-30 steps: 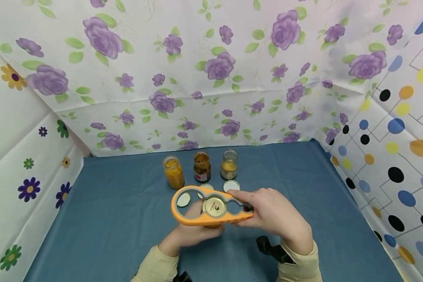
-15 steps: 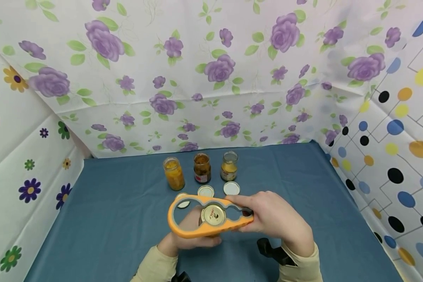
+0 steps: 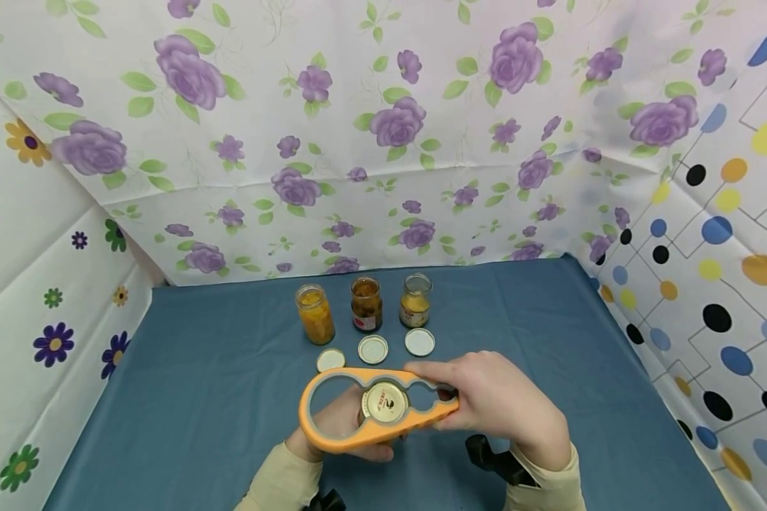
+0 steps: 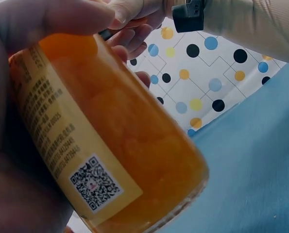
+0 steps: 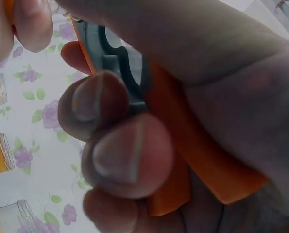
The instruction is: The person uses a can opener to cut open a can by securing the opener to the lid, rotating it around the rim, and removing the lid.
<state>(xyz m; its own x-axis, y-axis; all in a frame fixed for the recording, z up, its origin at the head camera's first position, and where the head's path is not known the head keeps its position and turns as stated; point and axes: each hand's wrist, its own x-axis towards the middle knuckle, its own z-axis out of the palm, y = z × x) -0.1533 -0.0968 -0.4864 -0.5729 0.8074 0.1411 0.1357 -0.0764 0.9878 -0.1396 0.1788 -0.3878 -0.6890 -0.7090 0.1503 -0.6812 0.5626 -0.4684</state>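
My left hand (image 3: 340, 415) grips a glass jar (image 4: 129, 126) of orange contents with a pale label and QR code. A gold metal lid (image 3: 385, 402) caps it. Around that lid sits an orange jar opener (image 3: 332, 445) with grey scalloped inner edges; the lid shows through its middle opening. My right hand (image 3: 495, 394) holds the narrow handle end of the opener, fingers curled round it in the right wrist view, where the orange handle (image 5: 183, 141) lies against the palm. In the head view the opener covers much of the left hand and jar.
Three uncapped jars stand in a row behind: one with yellow-orange filling (image 3: 316, 316), a brown one (image 3: 366, 305) and a part-filled yellow one (image 3: 416, 301). Before them lie three loose lids, left (image 3: 330, 360), middle (image 3: 373, 349) and right (image 3: 420, 342), on the blue cloth (image 3: 217, 383).
Both hands, the jar and the opener have come down and nearer the body, with the opener's wide end swinging lower. The lids behind now show more fully.
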